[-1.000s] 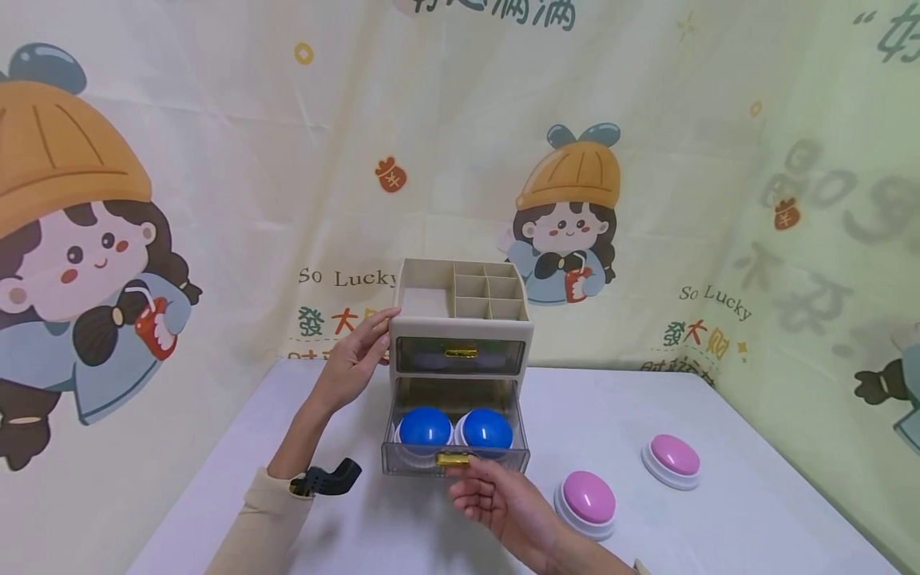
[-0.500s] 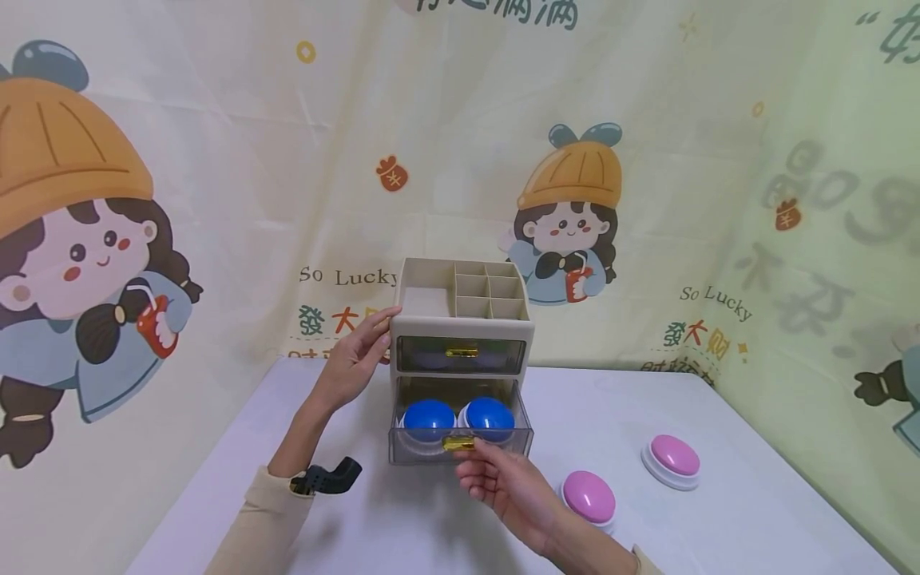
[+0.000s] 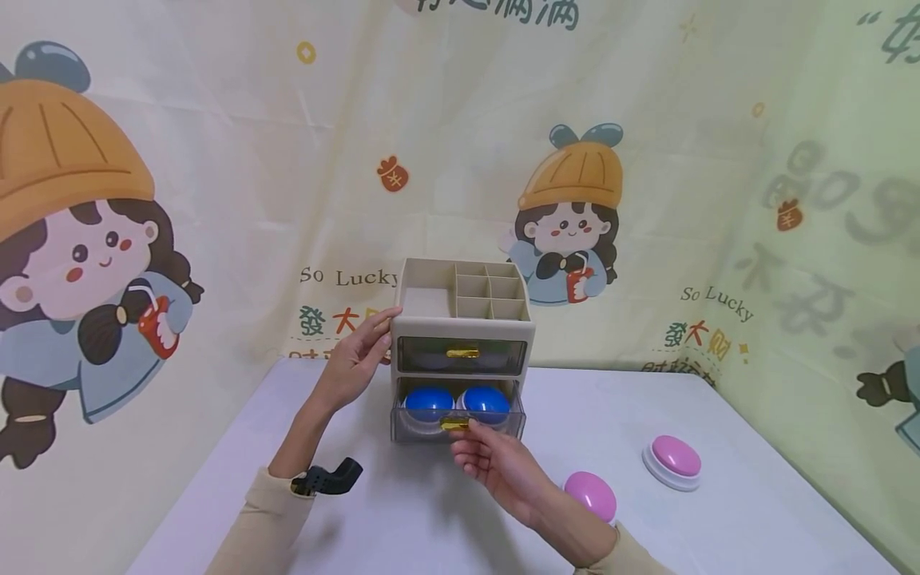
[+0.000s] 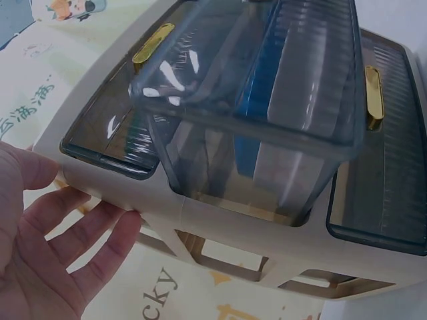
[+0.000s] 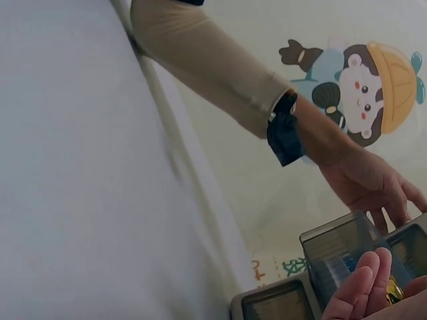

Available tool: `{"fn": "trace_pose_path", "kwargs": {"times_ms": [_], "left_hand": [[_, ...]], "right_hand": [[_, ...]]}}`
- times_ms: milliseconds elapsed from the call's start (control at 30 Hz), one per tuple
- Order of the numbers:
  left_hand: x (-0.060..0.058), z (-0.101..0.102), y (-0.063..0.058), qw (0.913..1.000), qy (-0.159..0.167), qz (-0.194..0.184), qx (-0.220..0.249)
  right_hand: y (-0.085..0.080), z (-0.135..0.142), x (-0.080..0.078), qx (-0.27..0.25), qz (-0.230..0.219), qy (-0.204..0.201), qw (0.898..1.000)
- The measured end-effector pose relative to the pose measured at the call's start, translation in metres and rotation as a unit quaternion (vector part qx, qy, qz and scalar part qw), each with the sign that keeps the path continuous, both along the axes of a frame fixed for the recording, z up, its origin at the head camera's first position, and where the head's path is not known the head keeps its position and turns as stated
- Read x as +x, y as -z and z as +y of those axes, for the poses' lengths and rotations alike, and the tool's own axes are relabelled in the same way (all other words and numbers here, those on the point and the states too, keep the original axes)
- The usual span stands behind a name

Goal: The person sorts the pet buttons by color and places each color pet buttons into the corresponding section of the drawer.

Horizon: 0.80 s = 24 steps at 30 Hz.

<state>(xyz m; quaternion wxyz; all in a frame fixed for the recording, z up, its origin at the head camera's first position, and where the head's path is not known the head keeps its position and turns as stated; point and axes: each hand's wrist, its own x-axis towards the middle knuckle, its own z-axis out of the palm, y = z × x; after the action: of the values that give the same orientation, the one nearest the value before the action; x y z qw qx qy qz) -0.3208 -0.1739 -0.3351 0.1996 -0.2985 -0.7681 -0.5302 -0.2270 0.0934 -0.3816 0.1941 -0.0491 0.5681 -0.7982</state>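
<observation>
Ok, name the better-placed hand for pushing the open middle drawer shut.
Likely the right hand: it pinches the middle drawer's gold handle. The left hand touches the drawer organizer's side instead.

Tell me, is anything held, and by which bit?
The right hand pinches the lower drawer by its gold handle; the left hand only touches the left side of the cabinet.

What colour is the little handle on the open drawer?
The handle is shiny gold. It shows best in the head view.
</observation>
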Motion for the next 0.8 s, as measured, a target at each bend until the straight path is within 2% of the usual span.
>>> {"fn": "trace_pose_path", "kwargs": {"times_ms": [233, 467, 800], "left_hand": [[0.0, 0.0, -0.001, 1.0, 0.002, -0.002, 0.0], [0.001, 0.0, -0.001, 1.0, 0.002, -0.007, 0.0], [0.0, 0.0, 0.0, 1.0, 0.002, 0.0, 0.001]], "right_hand": [[0.004, 0.0, -0.016, 0.005, 0.019, 0.015, 1.0], [0.008, 0.002, -0.032, 0.048, 0.061, 0.024, 0.997], [0.01, 0.002, -0.045, 0.062, 0.071, 0.029, 0.995]]}}
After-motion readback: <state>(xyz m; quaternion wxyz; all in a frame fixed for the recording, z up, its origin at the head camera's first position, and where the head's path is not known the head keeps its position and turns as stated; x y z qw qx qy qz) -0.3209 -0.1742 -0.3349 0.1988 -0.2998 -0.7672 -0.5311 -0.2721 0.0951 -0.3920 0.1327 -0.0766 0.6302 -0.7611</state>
